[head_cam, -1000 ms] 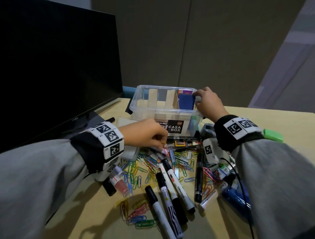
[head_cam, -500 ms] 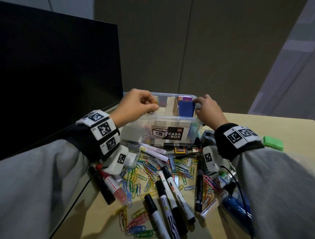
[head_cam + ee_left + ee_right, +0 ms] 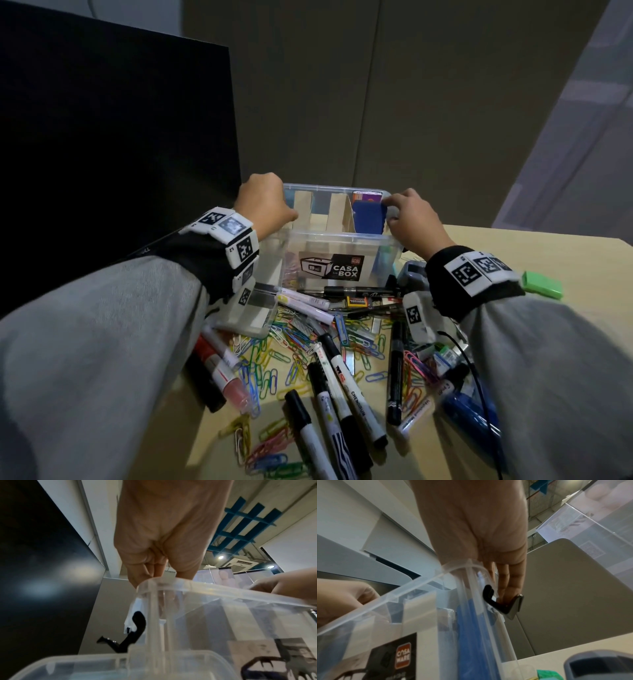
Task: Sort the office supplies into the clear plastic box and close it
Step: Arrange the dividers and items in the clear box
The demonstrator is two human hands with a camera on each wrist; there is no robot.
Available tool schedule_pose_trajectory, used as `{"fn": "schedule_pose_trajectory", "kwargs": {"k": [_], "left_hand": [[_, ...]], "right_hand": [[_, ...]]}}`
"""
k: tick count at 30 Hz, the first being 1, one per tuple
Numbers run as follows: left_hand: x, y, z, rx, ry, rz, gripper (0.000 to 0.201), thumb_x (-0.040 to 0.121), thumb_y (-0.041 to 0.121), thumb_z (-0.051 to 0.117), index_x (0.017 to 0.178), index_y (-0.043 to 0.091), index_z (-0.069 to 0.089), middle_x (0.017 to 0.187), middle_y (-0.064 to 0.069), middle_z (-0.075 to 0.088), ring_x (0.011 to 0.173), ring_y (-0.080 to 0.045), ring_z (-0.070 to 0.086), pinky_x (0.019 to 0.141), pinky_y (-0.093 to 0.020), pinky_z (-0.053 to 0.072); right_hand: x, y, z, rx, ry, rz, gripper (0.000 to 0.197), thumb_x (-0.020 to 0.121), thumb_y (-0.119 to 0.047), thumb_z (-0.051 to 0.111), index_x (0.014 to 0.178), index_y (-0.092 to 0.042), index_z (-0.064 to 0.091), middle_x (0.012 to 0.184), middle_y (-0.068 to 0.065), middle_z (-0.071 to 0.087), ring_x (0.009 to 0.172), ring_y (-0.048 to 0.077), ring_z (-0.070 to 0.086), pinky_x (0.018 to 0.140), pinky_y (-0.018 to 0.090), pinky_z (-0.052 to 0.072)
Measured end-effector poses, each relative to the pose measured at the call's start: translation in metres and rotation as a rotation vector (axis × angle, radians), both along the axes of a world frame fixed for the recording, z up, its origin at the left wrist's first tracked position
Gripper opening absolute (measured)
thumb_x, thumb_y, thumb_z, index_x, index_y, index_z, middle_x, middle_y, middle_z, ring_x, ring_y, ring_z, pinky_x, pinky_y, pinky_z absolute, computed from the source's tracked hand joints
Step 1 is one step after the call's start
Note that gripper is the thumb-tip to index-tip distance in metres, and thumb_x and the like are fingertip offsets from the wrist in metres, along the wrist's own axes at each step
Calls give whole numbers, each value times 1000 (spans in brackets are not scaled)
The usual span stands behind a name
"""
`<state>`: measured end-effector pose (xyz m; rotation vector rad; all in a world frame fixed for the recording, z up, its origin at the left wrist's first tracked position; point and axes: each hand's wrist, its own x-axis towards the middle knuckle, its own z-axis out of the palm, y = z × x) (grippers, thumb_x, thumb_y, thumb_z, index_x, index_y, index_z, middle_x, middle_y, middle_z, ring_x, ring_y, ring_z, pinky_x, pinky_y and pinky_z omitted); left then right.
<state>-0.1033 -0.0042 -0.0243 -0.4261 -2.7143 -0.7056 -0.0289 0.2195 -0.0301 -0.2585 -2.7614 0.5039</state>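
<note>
Head view, item: clear plastic box, open-topped, cardboard dividers and a blue pad inside. Location: between both hands, at the far side of the desk. Left hand curled over its left rim; right hand curled over the right rim, fingers by a black latch. Markers and paper clips: loose, nearer than the hands. Risk: uneven pull tips the box, spilling contents.

Grey sleeves on both arms, ending in black cuffs. White wristbands printed with square black-and-white markers strapped over each cuff. Small white camera blocks slung under the wrists, a thin black cable trailing from the right one.
</note>
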Motion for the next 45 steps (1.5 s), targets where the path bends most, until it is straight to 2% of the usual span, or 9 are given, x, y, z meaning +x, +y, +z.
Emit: {"fn": "schedule_pose_trajectory", "kwargs": {"k": [4,8,13,15,18,25,33,40,45], "left_hand": [[18,-4,1,-14,94,-138,17,88,26,70,91,9,67,86,-1,65,78,-14,62,64,-25,49],[52,-17,-1,-136,243,-459,9,89,28,63,91,21,58,81,9,54,70,-7,52,60,-25,43],[81,-37,-10,-544,-7,-833,5,87,36,63,86,31,61,82,16,56,77,0,52,66,-15,40],[86,-43,-22,-719,-136,-846,12,87,41,65,96,32,67,88,19,52,85,0,48,67,-15,37],[90,-45,-35,-886,-137,-792,34,84,51,67,116,39,66,104,11,51,99,-8,46,79,-30,46],[96,-33,-50,-933,7,-794,55,83,54,65,135,37,54,118,14,62,109,-13,39,80,-29,35],[94,-22,-52,-884,-29,-753,43,81,44,71,119,30,58,114,6,59,105,-14,43,71,-27,29],[90,-20,-52,-829,-185,-759,25,81,34,73,103,26,63,109,1,57,85,-7,32,73,-26,39],[85,-23,-52,-810,-222,-789,16,85,31,70,98,23,64,104,-2,59,86,-8,34,80,-32,44]], "right_hand": [[1,1,0,-5,6,1,37,98,-12,41,132,-14,55,130,11,45,114,31,52,89,32,39],[0,1,1,-5,7,-7,36,98,-11,44,133,-15,55,133,11,44,117,31,50,92,34,40],[0,0,0,3,8,-12,37,99,-13,45,134,-14,55,133,11,45,119,31,50,97,39,41],[0,0,0,3,8,-12,36,99,-13,46,133,-14,55,134,11,45,119,31,50,99,41,42],[-1,-1,-1,-2,4,-9,35,99,-15,47,133,-14,55,134,11,45,119,30,50,100,42,44],[-1,0,-1,-13,19,-14,35,99,-14,47,133,-15,54,134,10,45,118,29,50,98,39,44],[-2,0,-2,-19,18,-16,36,99,-14,43,133,-14,54,133,11,45,117,29,50,96,38,44],[-1,0,-2,-32,20,-12,36,99,-14,43,134,-14,54,135,11,44,118,29,50,96,37,43],[-1,1,-2,-28,26,-10,35,100,-13,43,133,-14,55,135,11,44,118,30,50,95,36,42]]}}
